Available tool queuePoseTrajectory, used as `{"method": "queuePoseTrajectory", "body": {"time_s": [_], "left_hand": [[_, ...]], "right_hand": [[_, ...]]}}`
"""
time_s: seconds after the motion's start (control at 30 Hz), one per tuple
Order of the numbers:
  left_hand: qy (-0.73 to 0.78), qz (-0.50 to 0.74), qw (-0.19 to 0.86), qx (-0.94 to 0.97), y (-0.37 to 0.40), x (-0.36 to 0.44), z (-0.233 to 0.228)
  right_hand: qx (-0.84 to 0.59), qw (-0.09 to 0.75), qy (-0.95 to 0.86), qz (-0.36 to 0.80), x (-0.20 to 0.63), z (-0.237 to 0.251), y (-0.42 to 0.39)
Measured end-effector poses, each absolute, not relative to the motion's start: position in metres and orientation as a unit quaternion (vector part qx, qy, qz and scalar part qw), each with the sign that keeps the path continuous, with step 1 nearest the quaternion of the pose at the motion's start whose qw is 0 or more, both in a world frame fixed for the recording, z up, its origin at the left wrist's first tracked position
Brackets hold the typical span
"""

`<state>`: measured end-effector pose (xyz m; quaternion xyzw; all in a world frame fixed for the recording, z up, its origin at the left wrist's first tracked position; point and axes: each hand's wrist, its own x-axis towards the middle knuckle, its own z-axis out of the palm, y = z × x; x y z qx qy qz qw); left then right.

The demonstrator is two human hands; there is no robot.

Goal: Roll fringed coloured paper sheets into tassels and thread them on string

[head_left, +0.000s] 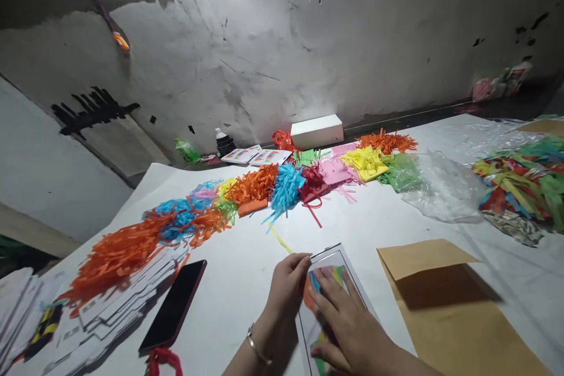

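Both forearms are seen bare, angled inward. The L forearm is brought in from the bottom edge, slanted up & to the R; the R forearm is brought in from the bottom R, slanted up & to the L. The L hand is held w/ its fingers bent in; how firmly they're closed can't be made out. The R hand is turned palm-down, back facing up, its fingers extended, slightly spread & pointed up-L. The R thumb is held out to the L, apart from the fingers. The hands are kept close tog., w/ the R one placed a bit lower.
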<state>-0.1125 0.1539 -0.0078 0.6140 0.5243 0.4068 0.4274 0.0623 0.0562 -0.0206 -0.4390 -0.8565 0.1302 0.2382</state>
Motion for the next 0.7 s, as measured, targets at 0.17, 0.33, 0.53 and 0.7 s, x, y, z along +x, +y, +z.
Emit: {"method": "queuePoseTrajectory", "body": {"time_s": [0.17,0.33,0.53,0.7], "left_hand": [[0.451,0.407,0.364,0.706,0.119,-0.11,0.024],[0.341,0.438,0.276,0.784,0.087,-0.101,0.039],[0.269,0.392,0.28,0.834,0.073,-0.11,0.033],[0.292,0.413,0.294,0.811,0.062,-0.101,0.022]], "right_hand": [[-0.488,0.439,-0.735,0.173,0.106,0.015,0.065],[-0.435,0.475,-0.7,0.31,0.124,0.031,0.056],[-0.402,0.512,-0.694,0.307,0.127,0.019,0.028],[-0.381,0.537,-0.726,0.199,0.124,0.013,0.018]]}}
